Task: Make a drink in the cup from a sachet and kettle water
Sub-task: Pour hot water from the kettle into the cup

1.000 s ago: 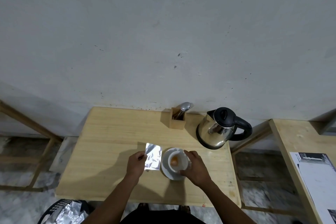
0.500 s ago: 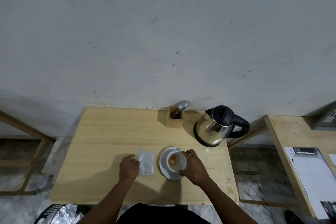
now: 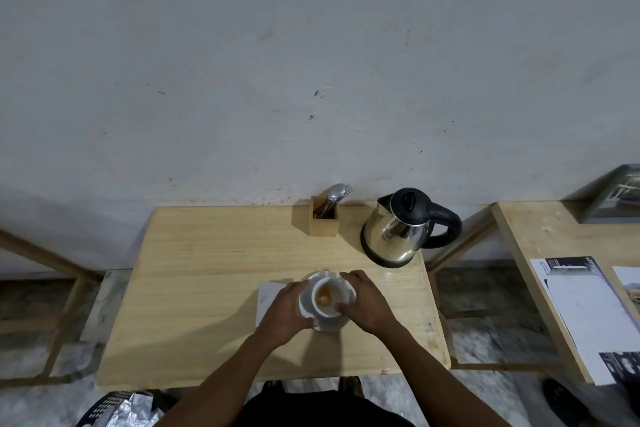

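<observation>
A white cup with orange powder at its bottom sits on a white saucer near the front middle of the wooden table. My right hand holds the cup's right side. On the saucer's left edge rests my left hand, fingers curled around the rim. The silver sachet lies flat on the table, partly under my left hand. The steel kettle with a black lid and handle stands at the back right.
A wooden holder with a spoon and fork stands at the back next to the kettle. A second table with papers is to the right. A bin with foil sits on the floor at front left.
My left hand laid the sachet flat on the table, let it go and moved right onto the saucer's edge. My right hand stayed on the cup.
</observation>
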